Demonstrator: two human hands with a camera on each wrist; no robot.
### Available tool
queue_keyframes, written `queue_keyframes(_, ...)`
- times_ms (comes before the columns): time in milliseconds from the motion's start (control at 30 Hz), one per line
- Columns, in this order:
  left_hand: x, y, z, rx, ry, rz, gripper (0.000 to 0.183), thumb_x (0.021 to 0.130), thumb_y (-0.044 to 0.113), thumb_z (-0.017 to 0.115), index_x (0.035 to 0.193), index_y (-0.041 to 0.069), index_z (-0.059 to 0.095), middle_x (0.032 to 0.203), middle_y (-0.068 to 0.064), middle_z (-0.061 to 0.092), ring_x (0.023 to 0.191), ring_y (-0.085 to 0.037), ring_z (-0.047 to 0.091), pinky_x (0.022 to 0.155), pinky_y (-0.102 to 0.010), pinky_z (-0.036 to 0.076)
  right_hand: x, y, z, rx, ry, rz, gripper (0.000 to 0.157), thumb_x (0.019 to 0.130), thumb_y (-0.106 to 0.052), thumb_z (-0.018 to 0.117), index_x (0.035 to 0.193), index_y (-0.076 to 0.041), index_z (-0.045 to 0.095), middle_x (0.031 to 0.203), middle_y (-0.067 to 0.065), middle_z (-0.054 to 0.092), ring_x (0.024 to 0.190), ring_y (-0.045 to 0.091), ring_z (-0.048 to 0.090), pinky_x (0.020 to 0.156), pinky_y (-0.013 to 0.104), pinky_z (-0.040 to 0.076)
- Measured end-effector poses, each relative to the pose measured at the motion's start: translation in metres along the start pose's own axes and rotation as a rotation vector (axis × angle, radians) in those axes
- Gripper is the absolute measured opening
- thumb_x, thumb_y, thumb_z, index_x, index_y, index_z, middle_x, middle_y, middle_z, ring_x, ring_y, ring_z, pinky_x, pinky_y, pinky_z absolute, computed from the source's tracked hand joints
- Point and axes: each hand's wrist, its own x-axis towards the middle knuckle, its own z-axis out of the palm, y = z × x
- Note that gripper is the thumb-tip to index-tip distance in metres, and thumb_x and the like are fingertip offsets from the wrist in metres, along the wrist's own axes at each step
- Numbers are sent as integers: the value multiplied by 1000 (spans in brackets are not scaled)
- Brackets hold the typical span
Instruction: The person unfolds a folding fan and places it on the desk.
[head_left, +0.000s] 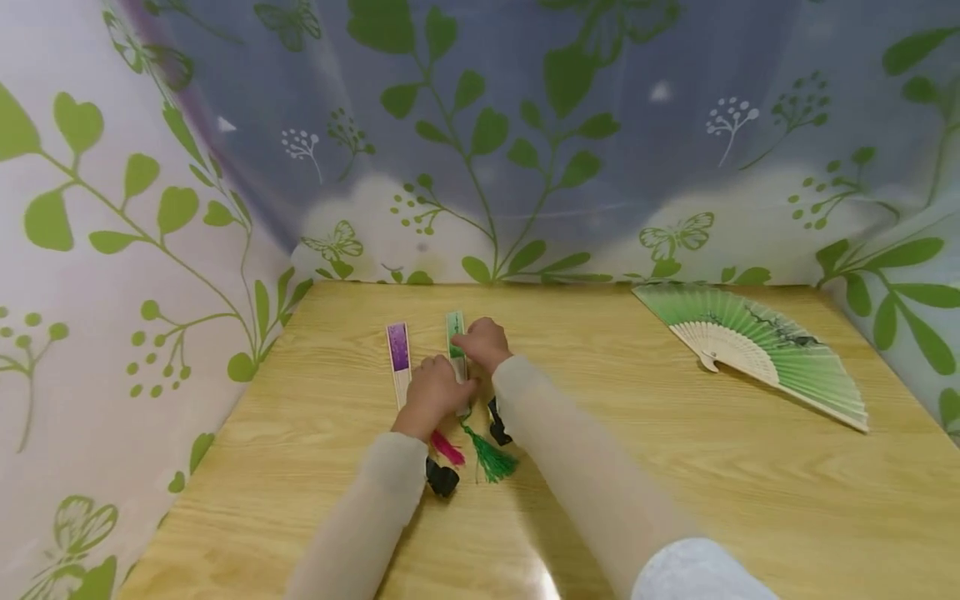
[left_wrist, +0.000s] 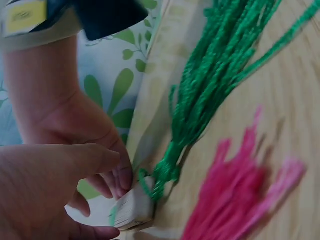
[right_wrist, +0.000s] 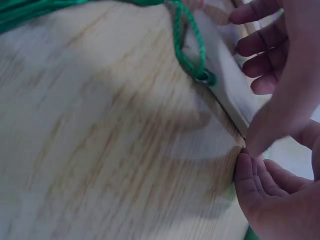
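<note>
A folded green fan point(head_left: 455, 323) lies on the table, its green tassel point(head_left: 491, 458) trailing toward me. My right hand point(head_left: 486, 343) pinches the fan's far half, thumb across the green part. Over the near half, my left hand point(head_left: 438, 387) straddles the fan, thumb on one side and fingers on the other. Its thumb is extended and stands off the fan's pale end point(left_wrist: 135, 207) in the left wrist view. Beside it lies a folded purple fan point(head_left: 400, 346), partly hidden under the left hand, with a pink tassel point(head_left: 448, 448) showing past the wrist.
An opened green fan point(head_left: 780, 350) with pale ribs rests at the table's right rear. The wooden table point(head_left: 315, 467) meets leaf-patterned cloth point(head_left: 525, 200) at the back and sides. Black straps point(head_left: 441, 479) hang at both wrists.
</note>
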Motion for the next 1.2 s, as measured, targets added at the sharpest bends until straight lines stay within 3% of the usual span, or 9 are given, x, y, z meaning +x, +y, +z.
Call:
queue_keyframes(133, 0, 0, 2, 43, 32, -2, 71, 88, 42, 63, 124, -17, 48, 122, -32, 51, 116, -44, 48, 98, -54, 45, -2, -8, 7, -37, 55, 19, 50, 89, -19, 67, 52, -14, 34, 48, -3, 26, 43, 12, 25, 42, 25, 27)
queue_keyframes(300, -2, 0, 7, 105, 60, -12, 68, 84, 39, 70, 121, -15, 53, 120, -31, 54, 116, -44, 50, 97, -54, 47, -2, -10, 17, -152, 106, 39, 27, 85, -26, 73, 70, -7, 60, 63, 3, 56, 57, 18, 54, 52, 31, 47)
queue_keyframes(433, -5, 0, 10, 134, 81, -23, 59, 85, 33, 70, 117, -14, 56, 115, -30, 56, 111, -43, 53, 92, -54, 50, 1, -9, 24, -261, 112, 27, 26, 84, -29, 75, 86, -3, 70, 80, 9, 69, 72, 25, 66, 62, 37, 57)
queue_keyframes(567, -8, 1, 11, 126, 100, -20, 46, 88, 27, 67, 110, -13, 60, 110, -29, 59, 106, -42, 56, 88, -54, 52, 2, -12, 25, -329, 112, 39, 23, 85, -26, 73, 85, -3, 70, 79, 10, 69, 72, 25, 67, 60, 36, 57)
queue_keyframes(867, -10, 3, 12, 134, 168, -9, 33, 88, 23, 66, 92, -9, 63, 93, -25, 62, 89, -40, 60, 78, -53, 54, 4, -13, 25, -353, 97, 70, 18, 86, -21, 68, 78, -6, 67, 72, 7, 66, 63, 21, 62, 51, 32, 51)
queue_keyframes(1033, -10, 4, 16, 165, 198, 27, 29, 90, 19, 64, 94, -10, 63, 90, -25, 62, 85, -40, 61, 75, -53, 55, 5, -12, 25, -364, 83, 66, 19, 88, -21, 65, 73, -8, 65, 67, 5, 63, 58, 19, 59, 48, 31, 48)
queue_keyframes(1200, -8, 4, 16, 123, 187, 35, 32, 89, 21, 65, 96, -10, 64, 94, -26, 63, 89, -41, 61, 79, -54, 54, 4, -13, 23, -368, 101, 56, 27, 89, -25, 66, 68, -9, 60, 62, 3, 59, 54, 17, 54, 46, 29, 45)
